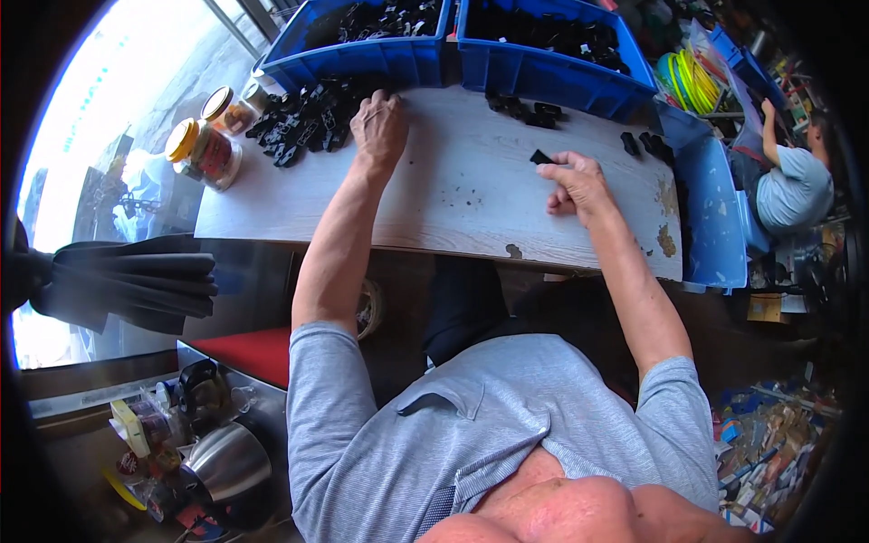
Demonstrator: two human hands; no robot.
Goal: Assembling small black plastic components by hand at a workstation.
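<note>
My left hand [378, 131] is at the right edge of a pile of small black plastic parts [303, 122]. Its fingers are curled downward and closed; what lies under the fingertips is hidden. Over the right half of the table, my right hand [579, 185] pinches one small black plastic part [540, 157] between thumb and fingers. Beyond that hand, a smaller group of black parts [525, 110] lies in front of the blue bins. A few more black parts [647, 145] rest near the table's right end.
Two blue bins [362, 61] [552, 80] of black parts line the far side of the table [434, 208]. Lidded jars [204, 154] stand at its left edge. A blue crate [715, 213] adjoins the right end. Another person [792, 190] sits at the far right.
</note>
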